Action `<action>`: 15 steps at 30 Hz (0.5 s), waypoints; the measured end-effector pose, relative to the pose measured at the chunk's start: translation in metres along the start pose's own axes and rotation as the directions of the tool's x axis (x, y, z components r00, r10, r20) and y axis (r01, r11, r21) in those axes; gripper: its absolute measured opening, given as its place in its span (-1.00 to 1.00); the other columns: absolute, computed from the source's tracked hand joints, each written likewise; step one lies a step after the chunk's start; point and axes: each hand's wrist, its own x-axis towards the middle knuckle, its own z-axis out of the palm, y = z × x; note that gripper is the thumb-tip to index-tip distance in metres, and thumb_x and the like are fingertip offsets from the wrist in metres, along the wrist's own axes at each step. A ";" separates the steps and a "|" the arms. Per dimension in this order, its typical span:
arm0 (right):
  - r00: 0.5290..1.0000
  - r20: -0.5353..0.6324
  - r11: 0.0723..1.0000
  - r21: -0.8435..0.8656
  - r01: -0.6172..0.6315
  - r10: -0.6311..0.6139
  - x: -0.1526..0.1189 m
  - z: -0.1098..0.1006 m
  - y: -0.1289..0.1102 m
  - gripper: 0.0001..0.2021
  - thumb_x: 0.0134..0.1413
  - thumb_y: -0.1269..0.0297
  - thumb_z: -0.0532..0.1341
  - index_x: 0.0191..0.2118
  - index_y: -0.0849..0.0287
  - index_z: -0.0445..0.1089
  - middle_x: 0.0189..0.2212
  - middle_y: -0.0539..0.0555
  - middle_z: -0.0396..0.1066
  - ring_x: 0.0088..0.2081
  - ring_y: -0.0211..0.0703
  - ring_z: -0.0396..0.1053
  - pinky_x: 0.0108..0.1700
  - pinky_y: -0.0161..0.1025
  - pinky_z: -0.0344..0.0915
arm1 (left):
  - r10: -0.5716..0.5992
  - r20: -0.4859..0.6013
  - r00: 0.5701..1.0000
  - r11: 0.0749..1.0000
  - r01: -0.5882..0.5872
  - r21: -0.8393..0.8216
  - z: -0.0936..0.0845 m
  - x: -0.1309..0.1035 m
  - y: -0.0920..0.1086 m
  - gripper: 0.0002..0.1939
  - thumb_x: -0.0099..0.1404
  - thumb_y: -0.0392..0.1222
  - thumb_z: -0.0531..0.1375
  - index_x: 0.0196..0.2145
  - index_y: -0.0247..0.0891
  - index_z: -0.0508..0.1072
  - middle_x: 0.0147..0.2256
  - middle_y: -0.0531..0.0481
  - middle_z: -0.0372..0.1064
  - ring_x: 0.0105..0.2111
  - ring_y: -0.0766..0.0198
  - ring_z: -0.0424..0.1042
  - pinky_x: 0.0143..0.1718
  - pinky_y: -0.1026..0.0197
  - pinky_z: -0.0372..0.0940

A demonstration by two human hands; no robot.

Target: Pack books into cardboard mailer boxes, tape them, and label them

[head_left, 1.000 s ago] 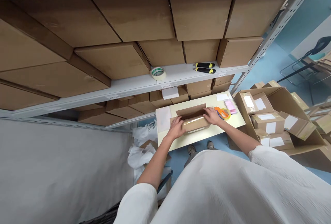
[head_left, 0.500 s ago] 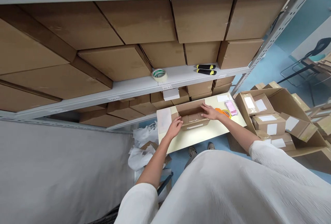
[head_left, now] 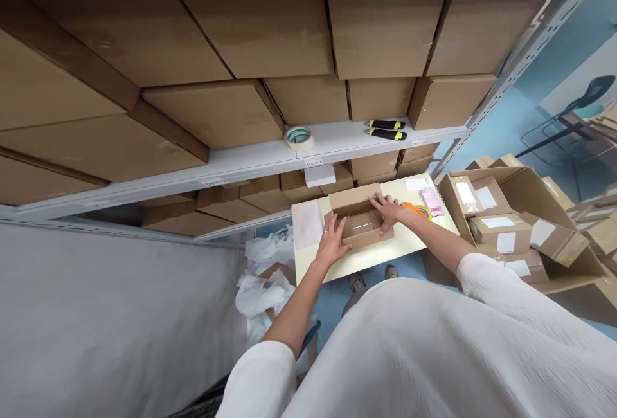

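From where I stand, the two hands are apart from each other, one at each end of an open box (head_left: 369,238) lying on the pale desk (head_left: 409,242). The left hand (head_left: 332,242) has its fingers spread at the left end; the right hand (head_left: 387,212) reaches over the right end, its fingers spread too. Both touch the cardboard, though I can't tell how firmly they press. The box's far flap stands up, and a strip of clear tape shines on the bottom inside.

A whitish sheet (head_left: 307,224) lies on the desk to the left of the box. By the right wrist there's something orange (head_left: 409,206) with a yellow ring (head_left: 425,211) beside it, then a blurred pink item (head_left: 432,202) and a white paper (head_left: 417,184).

Just past the desk's right end, a big carton (head_left: 533,196) holds smaller boxes (head_left: 501,231) with white labels. On the other side, crumpled white wrapping (head_left: 265,296) is heaped low down. Beyond the desk, a grey shelf (head_left: 337,140) carries a roll of tape (head_left: 301,145), two black-and-yellow cutters (head_left: 387,135) and stacked brown boxes (head_left: 380,35).
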 end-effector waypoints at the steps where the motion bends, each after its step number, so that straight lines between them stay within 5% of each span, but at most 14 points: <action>1: 1.000 0.018 0.999 -0.037 -0.018 0.018 0.002 -0.001 -0.004 0.69 -0.44 -0.38 0.58 0.65 -0.11 -0.54 0.65 0.24 -0.64 0.55 0.66 -0.34 0.49 0.49 -0.18 | 0.001 0.003 1.000 1.000 -0.001 0.010 0.002 -0.001 -0.001 0.13 0.18 -0.02 0.50 0.57 -0.06 0.07 0.59 -0.33 -0.20 0.53 -0.45 -0.04 0.42 -0.43 0.15; 6: 0.996 0.041 0.989 -0.121 -0.080 0.086 0.010 -0.004 -0.014 0.69 -0.43 -0.38 0.56 0.65 0.01 -0.51 0.63 0.35 -0.44 0.53 0.71 -0.28 0.49 0.46 -0.20 | -0.007 -0.026 1.000 0.997 0.005 -0.074 0.005 -0.007 -0.004 0.11 0.21 0.08 0.47 0.57 -0.05 0.07 0.58 -0.30 -0.17 0.53 -0.42 -0.03 0.42 -0.40 0.18; 10: 0.994 0.044 0.981 -0.171 -0.094 0.103 0.013 -0.004 -0.016 0.67 -0.45 -0.35 0.57 0.66 0.01 -0.44 0.62 0.36 -0.39 0.52 0.73 -0.25 0.48 0.45 -0.18 | -0.071 -0.180 0.981 0.967 0.024 -0.255 -0.002 -0.006 -0.015 -0.25 0.47 0.08 0.23 0.50 -0.16 0.19 0.49 -0.33 0.07 0.50 -0.19 0.11 0.46 -0.27 0.16; 13: 0.993 0.037 0.976 -0.190 -0.104 0.114 0.012 -0.005 -0.017 0.66 -0.45 -0.34 0.58 0.66 0.02 -0.40 0.62 0.36 -0.39 0.51 0.72 -0.21 0.47 0.42 -0.13 | -0.278 -0.310 0.909 0.909 0.145 -0.390 -0.017 0.001 -0.041 -0.47 0.54 -0.06 0.09 0.39 -0.19 0.30 0.34 -0.32 0.31 0.31 -0.02 0.39 0.33 -0.10 0.33; 15: 0.993 0.025 0.979 -0.173 -0.111 0.117 0.009 -0.004 -0.018 0.65 -0.45 -0.33 0.59 0.66 0.02 -0.39 0.62 0.37 -0.40 0.50 0.72 -0.19 0.46 0.41 -0.10 | -0.501 -0.347 0.793 0.829 0.324 -0.456 -0.029 0.007 -0.067 -0.53 0.53 -0.11 0.07 0.33 -0.20 0.33 0.27 -0.29 0.40 0.17 0.06 0.49 0.22 0.00 0.40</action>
